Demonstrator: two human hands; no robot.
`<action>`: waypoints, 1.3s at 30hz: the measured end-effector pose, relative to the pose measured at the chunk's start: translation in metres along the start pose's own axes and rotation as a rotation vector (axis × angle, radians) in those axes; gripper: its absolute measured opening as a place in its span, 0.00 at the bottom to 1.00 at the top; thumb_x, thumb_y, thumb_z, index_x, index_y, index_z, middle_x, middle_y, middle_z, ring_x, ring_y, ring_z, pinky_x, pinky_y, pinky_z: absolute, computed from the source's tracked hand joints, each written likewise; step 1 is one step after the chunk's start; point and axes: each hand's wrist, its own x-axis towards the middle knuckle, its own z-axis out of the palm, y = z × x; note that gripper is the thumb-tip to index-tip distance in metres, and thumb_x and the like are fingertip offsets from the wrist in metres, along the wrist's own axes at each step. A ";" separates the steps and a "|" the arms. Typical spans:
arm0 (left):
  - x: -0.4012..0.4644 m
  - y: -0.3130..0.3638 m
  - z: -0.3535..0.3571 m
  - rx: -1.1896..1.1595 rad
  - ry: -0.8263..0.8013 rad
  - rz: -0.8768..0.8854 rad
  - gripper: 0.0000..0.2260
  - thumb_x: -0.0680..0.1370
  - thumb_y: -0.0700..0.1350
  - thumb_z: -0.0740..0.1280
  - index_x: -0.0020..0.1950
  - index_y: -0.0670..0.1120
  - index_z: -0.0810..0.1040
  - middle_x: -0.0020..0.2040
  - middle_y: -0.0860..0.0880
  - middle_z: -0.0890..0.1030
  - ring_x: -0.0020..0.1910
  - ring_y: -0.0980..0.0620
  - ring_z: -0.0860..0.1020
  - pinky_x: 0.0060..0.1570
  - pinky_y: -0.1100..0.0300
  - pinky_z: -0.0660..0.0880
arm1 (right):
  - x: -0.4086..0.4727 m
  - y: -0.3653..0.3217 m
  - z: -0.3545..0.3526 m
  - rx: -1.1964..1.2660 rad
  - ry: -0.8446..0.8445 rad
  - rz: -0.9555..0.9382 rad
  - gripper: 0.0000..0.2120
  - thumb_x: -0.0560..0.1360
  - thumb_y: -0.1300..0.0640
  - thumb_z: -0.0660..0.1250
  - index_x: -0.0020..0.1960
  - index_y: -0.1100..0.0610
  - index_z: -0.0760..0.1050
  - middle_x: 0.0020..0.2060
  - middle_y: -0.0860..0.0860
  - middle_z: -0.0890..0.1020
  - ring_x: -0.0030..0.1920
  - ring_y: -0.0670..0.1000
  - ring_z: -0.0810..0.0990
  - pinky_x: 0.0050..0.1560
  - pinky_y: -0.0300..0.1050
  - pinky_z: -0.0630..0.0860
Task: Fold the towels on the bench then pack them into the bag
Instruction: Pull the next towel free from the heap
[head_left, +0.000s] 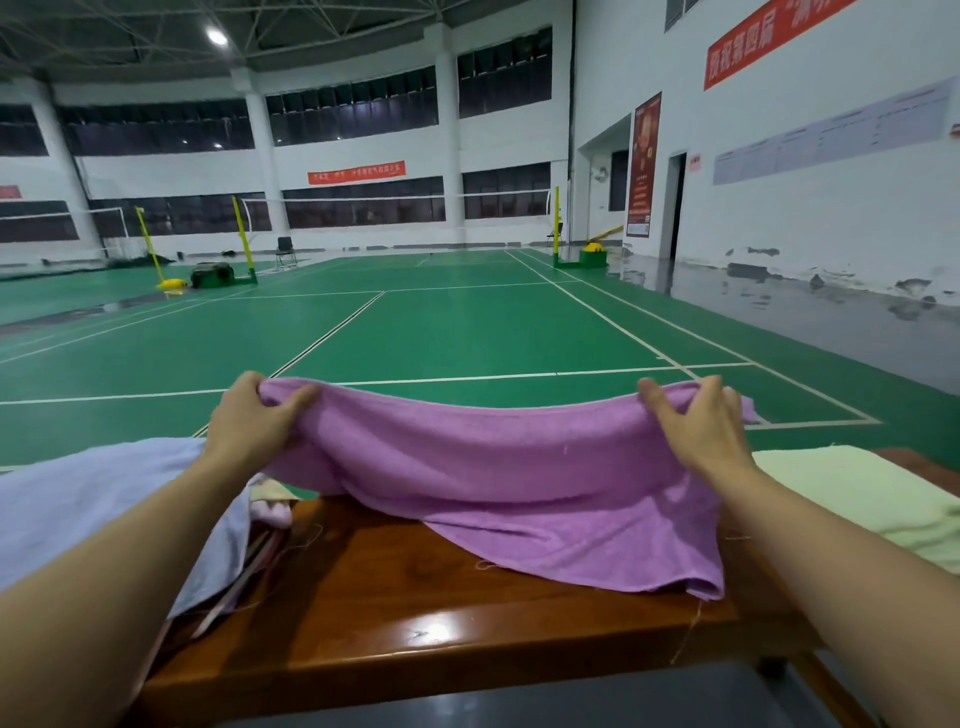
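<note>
A purple towel (498, 467) hangs stretched between both my hands above the brown wooden bench (395, 603). My left hand (254, 421) grips its upper left corner and my right hand (701, 421) grips its upper right corner. The towel's lower edge drapes onto the bench top, trailing toward the right. A pale blue towel (93, 509) lies bunched at the left end of the bench, under my left forearm. A light green towel (872, 499) lies flat at the right end. No bag can be picked out with certainty.
Pink and cream cloth (270, 506) and some straps (254, 577) poke out beside the blue towel. Beyond the bench spreads a green badminton court (441, 332) with net posts (557, 228) and a chair (285, 252) far off. A dark surface (519, 696) sits below the bench's near edge.
</note>
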 end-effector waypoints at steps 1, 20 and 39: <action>0.003 0.008 0.001 0.022 0.049 -0.006 0.22 0.77 0.58 0.72 0.47 0.41 0.70 0.41 0.43 0.75 0.45 0.40 0.76 0.43 0.48 0.71 | -0.002 -0.005 -0.001 -0.057 -0.016 -0.032 0.41 0.70 0.25 0.61 0.60 0.62 0.67 0.59 0.61 0.72 0.57 0.60 0.72 0.56 0.56 0.74; -0.023 0.128 -0.076 0.257 0.626 0.297 0.29 0.79 0.63 0.65 0.58 0.36 0.68 0.60 0.33 0.69 0.61 0.34 0.67 0.66 0.43 0.58 | -0.008 -0.072 -0.117 -0.090 0.542 -0.250 0.43 0.69 0.22 0.60 0.56 0.62 0.65 0.55 0.62 0.72 0.58 0.62 0.70 0.56 0.59 0.70; -0.058 0.103 -0.081 0.604 0.191 -0.012 0.39 0.77 0.73 0.56 0.66 0.37 0.68 0.64 0.35 0.69 0.64 0.39 0.67 0.62 0.43 0.62 | -0.045 -0.066 -0.116 -0.082 0.501 -0.200 0.39 0.71 0.30 0.68 0.58 0.66 0.65 0.59 0.65 0.73 0.63 0.64 0.68 0.54 0.59 0.71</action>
